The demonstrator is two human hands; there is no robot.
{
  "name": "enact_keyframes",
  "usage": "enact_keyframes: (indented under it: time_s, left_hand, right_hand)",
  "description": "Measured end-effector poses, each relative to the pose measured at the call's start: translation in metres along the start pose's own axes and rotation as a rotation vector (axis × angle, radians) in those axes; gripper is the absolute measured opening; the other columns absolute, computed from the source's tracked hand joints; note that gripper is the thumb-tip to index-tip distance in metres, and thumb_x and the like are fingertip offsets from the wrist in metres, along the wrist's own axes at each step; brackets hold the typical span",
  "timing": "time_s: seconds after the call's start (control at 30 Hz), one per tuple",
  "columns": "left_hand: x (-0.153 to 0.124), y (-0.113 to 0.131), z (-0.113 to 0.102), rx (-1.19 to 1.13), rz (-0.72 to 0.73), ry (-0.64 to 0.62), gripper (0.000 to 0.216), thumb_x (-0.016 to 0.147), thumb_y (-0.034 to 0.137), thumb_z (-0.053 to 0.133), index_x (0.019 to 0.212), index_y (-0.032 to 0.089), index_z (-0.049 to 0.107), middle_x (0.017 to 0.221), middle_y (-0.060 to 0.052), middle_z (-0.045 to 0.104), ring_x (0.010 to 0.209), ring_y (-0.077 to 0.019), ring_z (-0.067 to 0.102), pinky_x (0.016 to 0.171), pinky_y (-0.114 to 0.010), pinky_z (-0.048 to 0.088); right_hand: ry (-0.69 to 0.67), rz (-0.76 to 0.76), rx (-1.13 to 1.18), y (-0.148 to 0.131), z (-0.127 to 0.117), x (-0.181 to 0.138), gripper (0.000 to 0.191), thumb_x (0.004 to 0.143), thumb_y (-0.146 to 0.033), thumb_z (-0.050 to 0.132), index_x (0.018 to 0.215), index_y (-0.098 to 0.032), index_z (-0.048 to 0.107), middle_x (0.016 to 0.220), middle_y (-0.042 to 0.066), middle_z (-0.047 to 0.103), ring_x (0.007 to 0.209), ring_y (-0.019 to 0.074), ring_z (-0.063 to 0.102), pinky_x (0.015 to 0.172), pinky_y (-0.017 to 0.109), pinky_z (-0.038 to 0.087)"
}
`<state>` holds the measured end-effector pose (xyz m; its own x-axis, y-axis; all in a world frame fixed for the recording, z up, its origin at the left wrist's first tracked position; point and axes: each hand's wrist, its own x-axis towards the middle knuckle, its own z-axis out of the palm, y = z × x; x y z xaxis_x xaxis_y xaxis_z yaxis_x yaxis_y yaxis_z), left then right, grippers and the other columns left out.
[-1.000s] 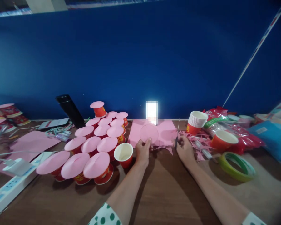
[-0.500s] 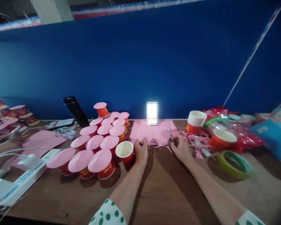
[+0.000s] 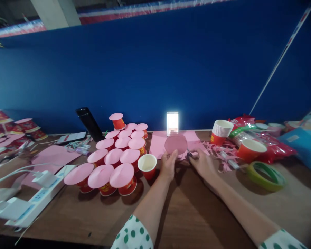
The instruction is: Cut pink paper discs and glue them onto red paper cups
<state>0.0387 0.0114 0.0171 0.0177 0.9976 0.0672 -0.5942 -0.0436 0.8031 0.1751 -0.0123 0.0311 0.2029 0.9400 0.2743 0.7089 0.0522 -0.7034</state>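
Observation:
A round pink paper disc (image 3: 175, 144) is pinched at its lower edge by my left hand (image 3: 169, 164), raised over the table. My right hand (image 3: 201, 164) is closed around scissors (image 3: 189, 153), whose blades lie close to the disc's right edge and are partly hidden. Behind the disc lies pink paper (image 3: 157, 141). Just left of my left hand stands an open red paper cup (image 3: 147, 167). Further left are several upturned red cups topped with pink discs (image 3: 122, 175).
A lit phone (image 3: 173, 122) leans at the blue partition. To the right sit stacked cups (image 3: 221, 131), paper scraps (image 3: 224, 154), a tape roll (image 3: 266, 175) and a red bag (image 3: 281, 148). At left are a black flask (image 3: 89, 122), a power strip (image 3: 43, 197) and another person's hand (image 3: 11, 169).
My left hand has lifted the pink disc off the paper and tilted it upright. The scissors in my right hand have come close to its edge. The view has shifted slightly left.

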Motion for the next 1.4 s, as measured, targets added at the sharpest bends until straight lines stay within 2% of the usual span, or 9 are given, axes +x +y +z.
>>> enact_keyframes:
  time_s: [0.17, 0.27, 0.47, 0.6, 0.73, 0.83, 0.93, 1.2, 1.4]
  left_hand:
    - [-0.003, -0.005, 0.002, -0.025, -0.136, -0.051, 0.039, 0.055, 0.04, 0.082, 0.078, 0.014, 0.065, 0.071, -0.002, 0.067, 0.064, -0.0126, 0.06, 0.062, -0.023, 0.046]
    - [-0.002, -0.007, 0.0, -0.042, -0.156, -0.026, 0.04, 0.055, 0.041, 0.081, 0.078, 0.013, 0.063, 0.067, -0.001, 0.066, 0.061, -0.0118, 0.06, 0.058, -0.021, 0.043]
    - [-0.005, -0.001, 0.005, -0.116, -0.183, -0.026, 0.039, 0.054, 0.037, 0.083, 0.076, 0.014, 0.06, 0.065, 0.0, 0.065, 0.063, -0.0127, 0.061, 0.065, -0.024, 0.046]
    - [-0.006, -0.001, 0.005, -0.113, -0.197, -0.01, 0.041, 0.054, 0.038, 0.083, 0.077, 0.013, 0.06, 0.065, 0.0, 0.066, 0.061, -0.0119, 0.061, 0.063, -0.024, 0.046]
    - [0.001, -0.004, -0.002, -0.118, -0.199, 0.064, 0.042, 0.054, 0.042, 0.082, 0.073, 0.013, 0.058, 0.058, 0.002, 0.062, 0.05, -0.0099, 0.057, 0.05, -0.021, 0.042]
    - [0.005, -0.001, -0.004, -0.138, -0.214, 0.093, 0.042, 0.055, 0.043, 0.081, 0.071, 0.014, 0.056, 0.053, 0.003, 0.059, 0.043, -0.0092, 0.053, 0.044, -0.02, 0.04]
    - [0.004, 0.005, -0.001, -0.212, -0.234, 0.053, 0.041, 0.055, 0.038, 0.082, 0.075, 0.013, 0.058, 0.058, 0.001, 0.063, 0.048, -0.0121, 0.059, 0.049, -0.024, 0.047]
    - [0.002, 0.008, 0.0, -0.275, -0.228, -0.004, 0.035, 0.057, 0.033, 0.082, 0.074, 0.012, 0.061, 0.062, -0.001, 0.066, 0.051, -0.0121, 0.061, 0.051, -0.023, 0.048]
    - [0.003, 0.007, -0.002, -0.24, -0.247, 0.017, 0.037, 0.055, 0.032, 0.083, 0.075, 0.012, 0.061, 0.061, -0.001, 0.066, 0.052, -0.0114, 0.061, 0.049, -0.02, 0.047]
  right_hand:
    - [-0.114, -0.094, -0.196, -0.009, 0.016, -0.008, 0.017, 0.081, -0.028, 0.054, 0.087, -0.015, 0.063, 0.081, 0.012, 0.072, 0.076, 0.0249, 0.067, 0.061, 0.027, 0.041]
    - [-0.149, -0.151, -0.284, -0.016, 0.019, -0.014, 0.019, 0.084, -0.025, 0.051, 0.095, -0.015, 0.062, 0.09, 0.013, 0.072, 0.082, 0.0239, 0.066, 0.067, 0.027, 0.041]
    - [-0.134, -0.206, -0.476, -0.027, 0.014, -0.018, 0.018, 0.084, -0.029, 0.053, 0.092, -0.016, 0.062, 0.092, 0.013, 0.069, 0.085, 0.026, 0.063, 0.069, 0.03, 0.041]
    - [-0.142, -0.135, -0.363, -0.032, 0.017, -0.013, 0.018, 0.078, -0.026, 0.059, 0.092, -0.014, 0.062, 0.092, 0.014, 0.068, 0.08, 0.024, 0.063, 0.066, 0.029, 0.041]
    - [-0.295, -0.196, -0.073, -0.035, 0.008, -0.008, 0.015, 0.077, -0.025, 0.061, 0.087, -0.015, 0.065, 0.082, 0.008, 0.071, 0.07, 0.02, 0.063, 0.062, 0.026, 0.043]
    - [-0.263, -0.243, 0.011, -0.026, -0.007, 0.002, 0.022, 0.085, -0.024, 0.051, 0.099, -0.016, 0.066, 0.095, 0.008, 0.073, 0.083, 0.0199, 0.066, 0.074, 0.026, 0.047]
    - [-0.097, -0.227, -0.267, -0.012, -0.013, 0.021, 0.031, 0.09, -0.022, 0.041, 0.108, -0.014, 0.066, 0.106, 0.012, 0.07, 0.096, 0.0228, 0.065, 0.084, 0.031, 0.046]
    - [-0.367, -0.533, -0.365, 0.002, 0.007, 0.032, 0.034, 0.078, -0.011, 0.055, 0.107, -0.021, 0.068, 0.115, 0.007, 0.067, 0.111, 0.0209, 0.055, 0.099, 0.033, 0.038]
    - [-0.358, -0.525, -0.676, 0.026, -0.029, 0.023, 0.031, 0.092, -0.019, 0.042, 0.113, -0.015, 0.065, 0.116, 0.012, 0.066, 0.118, 0.0235, 0.052, 0.101, 0.035, 0.036]
